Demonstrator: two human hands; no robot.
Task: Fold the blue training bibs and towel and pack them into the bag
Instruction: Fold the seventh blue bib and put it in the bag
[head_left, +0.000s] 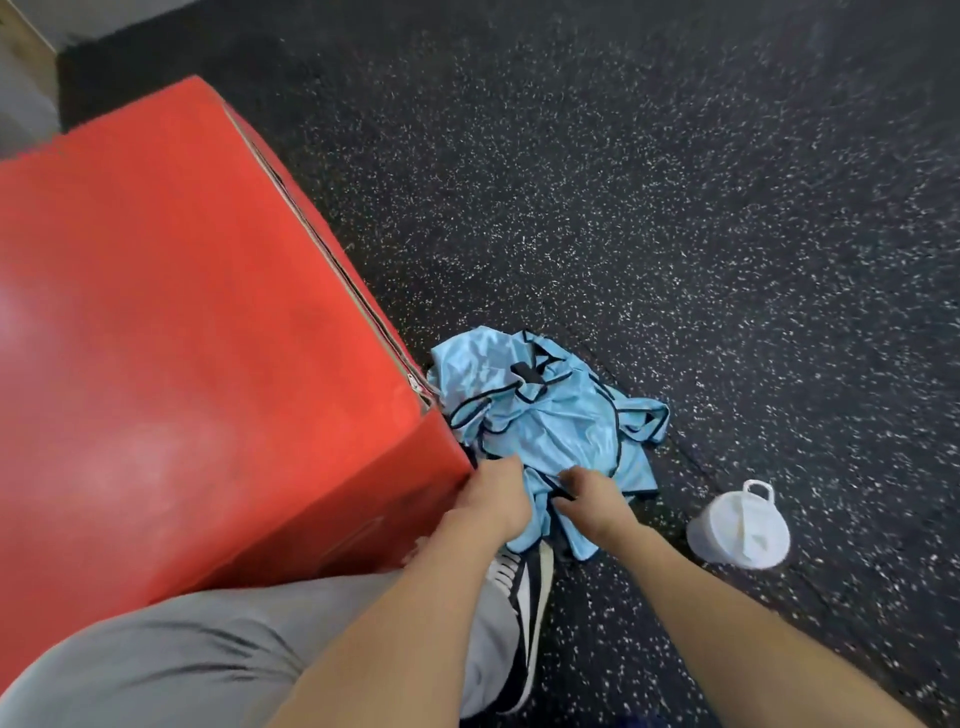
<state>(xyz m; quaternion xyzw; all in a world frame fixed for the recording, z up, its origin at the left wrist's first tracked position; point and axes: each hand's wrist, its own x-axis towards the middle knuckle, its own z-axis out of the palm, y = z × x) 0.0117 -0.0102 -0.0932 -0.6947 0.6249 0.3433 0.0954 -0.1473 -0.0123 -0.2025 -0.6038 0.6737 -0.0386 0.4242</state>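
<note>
Both hands, left (496, 493) and right (592, 493), gripped the crumpled bibs (545, 415) on the floor (675, 208). Step: gathering. Next: separate one bib and spread flat.

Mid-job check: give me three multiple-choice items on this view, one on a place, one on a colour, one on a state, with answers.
1. Where is the white lidded container?
A. on the red box
B. on the floor, apart from the bibs
C. under the bibs

2. What colour is the bibs' trim?
A. black
B. yellow
C. white

3. What state are the blue bibs in?
A. folded flat
B. packed away
C. crumpled in a heap

Answers: B, it stands on the speckled floor; A, dark edging lines the fabric; C, the left hand and right hand grip a loose pile beside the red box.
</note>
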